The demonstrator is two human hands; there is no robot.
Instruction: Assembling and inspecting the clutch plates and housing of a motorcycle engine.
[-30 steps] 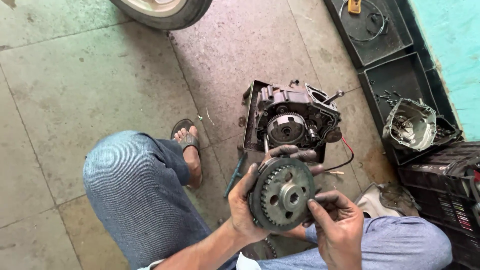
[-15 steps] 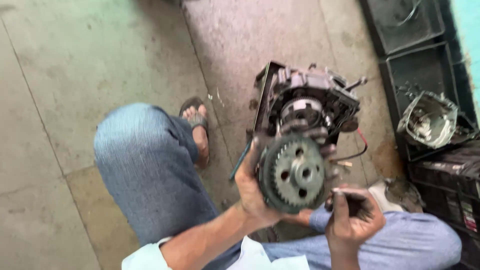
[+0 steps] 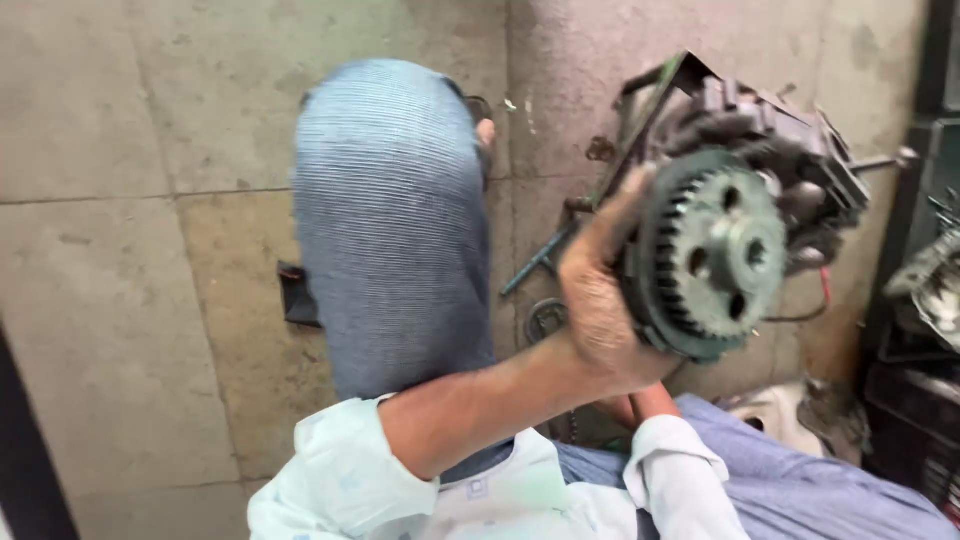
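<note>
My left hand [image 3: 598, 305] grips a round, greasy toothed gear assembly [image 3: 715, 250] by its left rim and holds it up on edge, its holed face turned toward me. Right behind the gear stands a small dark engine block [image 3: 775, 115] on the concrete floor. Of my right arm only the wrist and white cuff [image 3: 660, 440] show below the left forearm. The right hand itself is hidden under the left hand and the gear.
My knee in blue jeans [image 3: 390, 230] fills the middle, with a sandalled foot [image 3: 484, 130] beyond it. A thin green rod [image 3: 537, 262] and a dark ring [image 3: 545, 320] lie on the floor by the engine. Black trays with metal parts [image 3: 930, 275] stand at the right edge.
The view has closed in and swung left. My left hand has kept the gear and lifted it nearer the engine. My right hand has let go and dropped out of sight.
</note>
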